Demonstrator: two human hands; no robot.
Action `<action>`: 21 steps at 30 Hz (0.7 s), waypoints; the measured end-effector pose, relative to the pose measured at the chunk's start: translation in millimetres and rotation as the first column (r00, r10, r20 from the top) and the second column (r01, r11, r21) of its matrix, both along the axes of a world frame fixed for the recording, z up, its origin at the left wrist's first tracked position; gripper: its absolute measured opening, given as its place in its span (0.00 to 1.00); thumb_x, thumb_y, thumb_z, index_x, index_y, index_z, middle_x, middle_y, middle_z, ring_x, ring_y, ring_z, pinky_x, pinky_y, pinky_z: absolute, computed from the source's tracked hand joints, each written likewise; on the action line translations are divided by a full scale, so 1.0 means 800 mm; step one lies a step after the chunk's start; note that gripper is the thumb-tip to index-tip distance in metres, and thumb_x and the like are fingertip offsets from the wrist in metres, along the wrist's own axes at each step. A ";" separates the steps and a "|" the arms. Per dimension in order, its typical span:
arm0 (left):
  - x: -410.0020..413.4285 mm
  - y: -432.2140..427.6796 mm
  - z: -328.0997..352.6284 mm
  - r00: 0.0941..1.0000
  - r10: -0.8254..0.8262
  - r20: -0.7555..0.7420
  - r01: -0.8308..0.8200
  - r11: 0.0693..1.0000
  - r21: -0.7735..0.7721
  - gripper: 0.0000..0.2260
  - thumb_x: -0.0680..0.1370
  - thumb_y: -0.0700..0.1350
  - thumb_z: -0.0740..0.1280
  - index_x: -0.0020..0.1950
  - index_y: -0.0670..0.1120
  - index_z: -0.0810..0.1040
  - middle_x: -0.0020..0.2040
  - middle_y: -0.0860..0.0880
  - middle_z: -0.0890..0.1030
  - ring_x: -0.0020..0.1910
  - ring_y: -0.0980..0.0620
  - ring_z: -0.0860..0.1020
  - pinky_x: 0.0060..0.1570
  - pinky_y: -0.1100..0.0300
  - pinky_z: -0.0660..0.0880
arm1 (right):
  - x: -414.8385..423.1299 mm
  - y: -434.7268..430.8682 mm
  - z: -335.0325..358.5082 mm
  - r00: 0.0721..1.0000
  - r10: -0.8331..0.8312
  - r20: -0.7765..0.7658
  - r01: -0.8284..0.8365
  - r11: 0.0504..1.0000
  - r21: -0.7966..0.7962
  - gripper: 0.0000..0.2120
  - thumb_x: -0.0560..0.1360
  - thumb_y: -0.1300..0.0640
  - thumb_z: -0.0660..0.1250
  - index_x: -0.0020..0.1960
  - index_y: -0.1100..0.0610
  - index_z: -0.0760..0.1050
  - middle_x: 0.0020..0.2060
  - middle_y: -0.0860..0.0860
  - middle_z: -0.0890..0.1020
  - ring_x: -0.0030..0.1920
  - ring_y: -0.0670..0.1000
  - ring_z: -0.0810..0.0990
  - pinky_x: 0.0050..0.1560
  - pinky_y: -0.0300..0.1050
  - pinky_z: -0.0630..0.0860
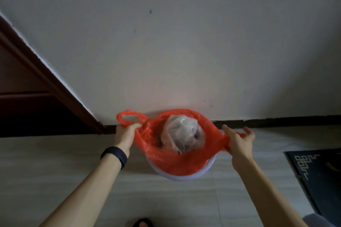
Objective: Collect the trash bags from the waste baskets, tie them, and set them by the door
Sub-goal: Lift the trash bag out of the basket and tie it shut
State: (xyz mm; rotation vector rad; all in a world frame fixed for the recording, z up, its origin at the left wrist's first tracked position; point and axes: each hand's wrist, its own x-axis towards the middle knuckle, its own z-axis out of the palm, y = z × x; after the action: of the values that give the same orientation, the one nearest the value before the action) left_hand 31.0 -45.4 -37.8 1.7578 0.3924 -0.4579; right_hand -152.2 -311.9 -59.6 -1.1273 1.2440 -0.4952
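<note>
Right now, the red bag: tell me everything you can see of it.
The red bag is thin, crinkled plastic, vest style with two loop handles. It sits in a pale round waste basket on the floor by the wall, its front draped over the rim. Its mouth is untied and pulled wide: the left hand grips the left handle's base, with the loop standing free above, and the right hand holds the right handle. A whitish translucent plastic bundle lies inside.
</note>
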 end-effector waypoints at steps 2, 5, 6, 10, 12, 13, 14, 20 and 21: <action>0.009 -0.011 0.009 1.000 -0.008 0.029 0.007 1.000 0.029 0.32 0.61 0.49 0.78 0.60 0.40 0.72 0.49 0.41 0.82 0.47 0.42 0.82 0.49 0.48 0.80 | 0.000 -0.005 -0.004 0.983 -0.048 -0.178 0.045 0.999 -0.022 0.53 0.57 0.41 0.81 0.73 0.40 0.54 0.66 0.60 0.69 0.59 0.64 0.77 0.58 0.66 0.78; 0.020 -0.021 0.013 0.999 -0.042 0.011 0.042 0.999 0.012 0.36 0.59 0.47 0.81 0.61 0.40 0.68 0.49 0.41 0.80 0.44 0.42 0.82 0.48 0.46 0.81 | -0.003 -0.015 -0.012 0.940 -0.073 -0.333 0.117 0.987 0.113 0.53 0.61 0.42 0.82 0.76 0.45 0.53 0.71 0.63 0.63 0.63 0.67 0.73 0.56 0.66 0.77; 0.026 -0.021 0.009 1.000 -0.030 0.005 0.030 0.999 -0.022 0.38 0.56 0.47 0.81 0.61 0.39 0.71 0.48 0.40 0.82 0.42 0.42 0.84 0.44 0.46 0.82 | -0.003 -0.020 -0.013 0.948 -0.030 -0.316 0.104 0.970 0.222 0.48 0.62 0.42 0.81 0.74 0.51 0.59 0.66 0.63 0.70 0.61 0.66 0.75 0.54 0.66 0.77; 0.029 -0.033 0.015 0.998 0.057 0.005 -0.057 0.994 -0.091 0.15 0.61 0.36 0.76 0.46 0.35 0.80 0.33 0.39 0.82 0.28 0.45 0.81 0.35 0.51 0.80 | 0.007 -0.034 -0.006 0.995 0.087 -0.047 -0.057 0.890 0.452 0.12 0.72 0.56 0.75 0.45 0.62 0.75 0.32 0.58 0.77 0.34 0.57 0.79 0.41 0.53 0.80; 0.024 -0.040 0.031 0.997 0.078 0.006 -0.077 0.992 -0.104 0.04 0.66 0.33 0.72 0.36 0.39 0.79 0.27 0.43 0.77 0.19 0.50 0.72 0.30 0.58 0.72 | 0.023 -0.040 0.002 0.999 0.033 -0.030 -0.019 0.921 0.388 0.05 0.73 0.64 0.70 0.46 0.64 0.76 0.31 0.58 0.77 0.29 0.55 0.75 0.33 0.48 0.74; 0.025 -0.042 0.036 0.997 0.074 0.012 -0.073 0.991 -0.110 0.05 0.67 0.34 0.72 0.36 0.41 0.78 0.26 0.45 0.75 0.17 0.51 0.69 0.29 0.60 0.69 | 0.030 -0.041 0.009 1.000 -0.003 -0.017 0.009 0.934 0.358 0.04 0.74 0.66 0.68 0.48 0.65 0.76 0.33 0.59 0.78 0.31 0.55 0.76 0.34 0.49 0.73; 0.025 -0.043 0.041 0.998 0.057 0.014 -0.055 0.992 -0.114 0.04 0.67 0.36 0.72 0.36 0.43 0.78 0.28 0.46 0.75 0.17 0.52 0.67 0.28 0.61 0.67 | 0.038 -0.043 0.015 1.000 -0.029 0.002 0.026 0.943 0.332 0.03 0.75 0.66 0.67 0.49 0.64 0.76 0.34 0.59 0.80 0.32 0.55 0.77 0.35 0.49 0.73; 0.028 -0.037 0.089 0.980 -0.162 0.112 0.164 0.986 -0.004 0.03 0.73 0.43 0.72 0.43 0.44 0.84 0.33 0.50 0.78 0.22 0.51 0.69 0.25 0.63 0.66 | 0.058 -0.043 0.082 0.987 0.047 0.154 -0.071 0.986 0.152 0.03 0.77 0.62 0.65 0.45 0.56 0.76 0.28 0.50 0.82 0.24 0.46 0.80 0.29 0.40 0.70; 0.026 -0.036 0.098 0.972 -0.199 0.125 0.200 0.980 0.004 0.05 0.73 0.44 0.72 0.42 0.42 0.84 0.32 0.50 0.78 0.23 0.51 0.69 0.27 0.62 0.66 | 0.058 -0.039 0.098 0.982 0.148 0.117 -0.153 0.988 0.036 0.04 0.77 0.60 0.66 0.44 0.57 0.77 0.29 0.51 0.81 0.23 0.46 0.78 0.27 0.38 0.67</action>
State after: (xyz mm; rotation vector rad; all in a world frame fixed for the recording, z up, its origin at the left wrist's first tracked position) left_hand 51.7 -74.5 40.9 1.8153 0.1252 -0.4878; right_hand -105.6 -342.9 18.6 -1.1304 1.0571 -0.4099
